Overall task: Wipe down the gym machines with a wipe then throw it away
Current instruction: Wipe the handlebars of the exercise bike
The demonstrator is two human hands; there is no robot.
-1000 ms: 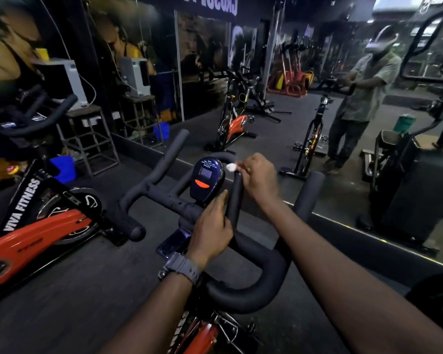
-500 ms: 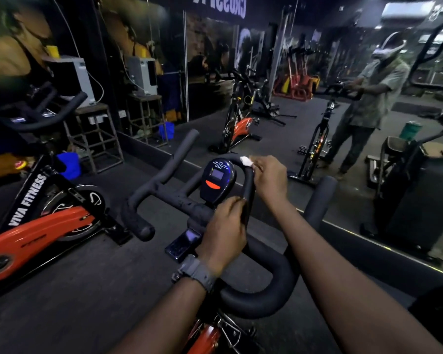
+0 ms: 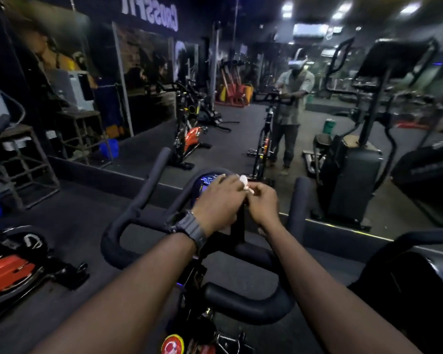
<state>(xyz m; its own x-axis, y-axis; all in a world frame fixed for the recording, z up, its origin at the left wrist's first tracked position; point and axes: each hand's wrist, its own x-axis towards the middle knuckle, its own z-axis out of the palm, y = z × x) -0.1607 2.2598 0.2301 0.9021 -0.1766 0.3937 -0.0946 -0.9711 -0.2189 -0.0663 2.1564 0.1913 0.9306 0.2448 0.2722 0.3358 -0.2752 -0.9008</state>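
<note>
I stand at a black spin bike whose looped handlebar fills the middle of the head view. Its small console glows blue at the top of the centre loop. My left hand, with a dark watch on the wrist, lies over the console, its fingertips reaching a small crumpled white wipe. My right hand pinches that wipe just right of the console, above the centre bar. The two hands touch each other. The left hand hides most of the console.
A wall mirror close ahead reflects the gym and a person at a bike. A red and black bike stands at my left, a metal stand behind it, and a black elliptical machine at my right.
My left hand has left the centre bar and moved up over the console to meet the right hand and the wipe. The view has tilted up and moved closer.
</note>
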